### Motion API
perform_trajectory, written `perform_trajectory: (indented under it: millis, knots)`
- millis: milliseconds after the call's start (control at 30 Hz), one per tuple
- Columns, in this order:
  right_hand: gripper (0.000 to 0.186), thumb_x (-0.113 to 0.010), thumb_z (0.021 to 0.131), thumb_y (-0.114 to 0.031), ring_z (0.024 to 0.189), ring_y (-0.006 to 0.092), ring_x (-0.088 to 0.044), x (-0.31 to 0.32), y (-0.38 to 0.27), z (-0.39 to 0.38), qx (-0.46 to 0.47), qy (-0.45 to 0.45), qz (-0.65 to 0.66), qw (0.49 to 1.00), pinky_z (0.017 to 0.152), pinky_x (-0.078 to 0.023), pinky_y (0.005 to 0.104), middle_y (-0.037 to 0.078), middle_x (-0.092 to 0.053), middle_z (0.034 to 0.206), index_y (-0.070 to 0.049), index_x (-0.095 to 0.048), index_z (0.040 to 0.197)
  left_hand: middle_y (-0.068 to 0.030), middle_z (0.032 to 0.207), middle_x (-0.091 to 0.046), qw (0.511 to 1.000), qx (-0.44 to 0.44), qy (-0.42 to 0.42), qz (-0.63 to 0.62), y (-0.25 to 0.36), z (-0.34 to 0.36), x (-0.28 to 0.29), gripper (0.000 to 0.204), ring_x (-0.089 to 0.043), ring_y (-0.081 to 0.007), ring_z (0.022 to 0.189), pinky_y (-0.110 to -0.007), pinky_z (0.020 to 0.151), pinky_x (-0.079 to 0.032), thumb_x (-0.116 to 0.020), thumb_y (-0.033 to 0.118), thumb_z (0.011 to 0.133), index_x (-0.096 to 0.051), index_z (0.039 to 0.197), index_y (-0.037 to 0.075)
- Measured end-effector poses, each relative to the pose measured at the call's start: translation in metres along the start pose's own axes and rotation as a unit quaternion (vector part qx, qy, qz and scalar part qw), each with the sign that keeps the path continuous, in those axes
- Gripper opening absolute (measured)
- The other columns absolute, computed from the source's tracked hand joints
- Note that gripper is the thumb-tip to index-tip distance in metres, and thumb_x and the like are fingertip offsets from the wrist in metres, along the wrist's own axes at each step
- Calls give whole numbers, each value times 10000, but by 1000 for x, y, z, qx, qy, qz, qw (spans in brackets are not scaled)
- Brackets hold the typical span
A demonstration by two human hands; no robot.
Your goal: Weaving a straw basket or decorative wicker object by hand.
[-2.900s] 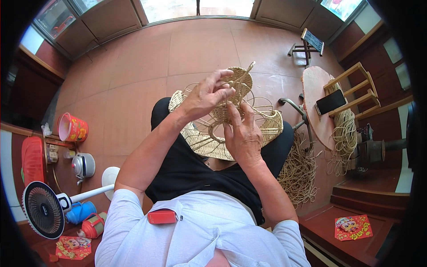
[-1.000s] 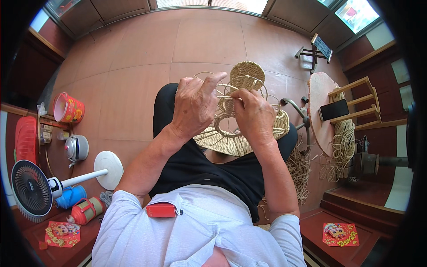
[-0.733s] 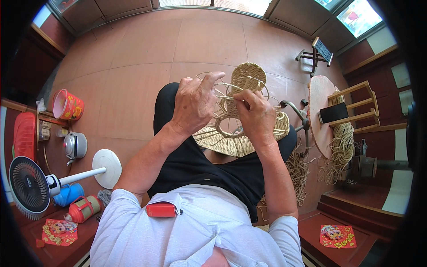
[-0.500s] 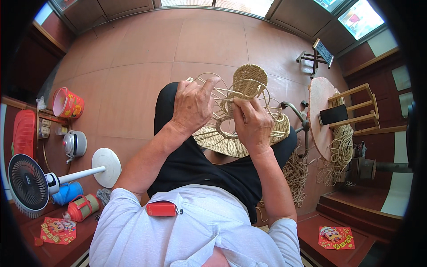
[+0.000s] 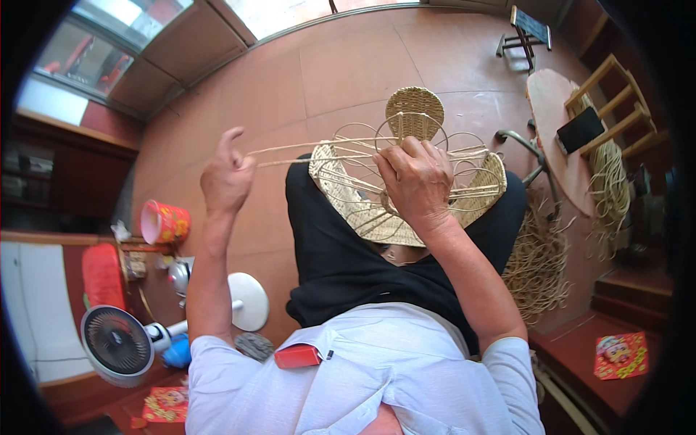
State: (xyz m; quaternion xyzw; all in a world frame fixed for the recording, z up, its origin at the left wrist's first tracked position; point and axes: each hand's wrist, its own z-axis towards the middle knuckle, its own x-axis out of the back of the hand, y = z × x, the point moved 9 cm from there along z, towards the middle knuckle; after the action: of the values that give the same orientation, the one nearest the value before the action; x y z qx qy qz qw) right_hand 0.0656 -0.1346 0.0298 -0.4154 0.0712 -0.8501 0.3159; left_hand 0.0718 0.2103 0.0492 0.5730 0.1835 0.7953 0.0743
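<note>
A woven straw piece (image 5: 382, 222) with thin wire loops and a round woven disc (image 5: 415, 109) at its far end lies across my lap. My left hand (image 5: 228, 176) is out to the left of it, fingers closed on a straw cord (image 5: 304, 146). Two strands of that cord stretch nearly taut from this hand to the work. My right hand (image 5: 415, 176) pinches the middle of the piece at its wire frame, just below the disc. Its fingertips cover the exact spot where the cord meets the wire.
A heap of loose cord (image 5: 536, 268) lies on the floor at my right. Beyond it, a wooden stool (image 5: 616, 109) with a black phone (image 5: 580, 131) rests on a pale board (image 5: 554, 123). To my left are a white fan (image 5: 117, 341) and a red bucket (image 5: 165, 222).
My left hand has moved from the frame out to the left, drawing the cord strands out. My right hand stays at the work. The whole view has turned to the left.
</note>
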Motion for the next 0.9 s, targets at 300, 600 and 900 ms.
perform_trajectory:
  millis: [300, 600, 900]
  knots:
    - [207, -789, 916, -179, 831, 254, -655, 1, -7, -3, 10, 34, 28, 999, 783, -496, 428, 36, -627, 826, -120, -676, 752, 4, 723, -605, 988, 99, 49, -109, -253, 16, 113, 474, -545, -85, 619, -300, 598, -476, -780, 96, 904, -703, 1368, 33]
    - [183, -821, 937, -228, 836, 263, -658, -10, -2, -4, -7, 22, 28, 999, 792, -497, 431, 33, -630, 848, -123, -709, 836, -178, 1391, -749, 988, -82, 28, 128, -130, 41, 42, 632, -713, -351, 1311, -467, 1141, -548, -898, 217, 909, -681, 1479, 50]
    - [158, -796, 947, -215, 828, 290, -663, -8, -5, -4, 2, 24, 19, 1000, 762, -479, 451, 62, -625, 840, -118, -708, 858, -92, 1035, -802, 935, -198, -100, -278, 174, -24, -92, 434, -550, -104, 653, -327, 637, -507, -767, 142, 1048, -691, 1473, 101]
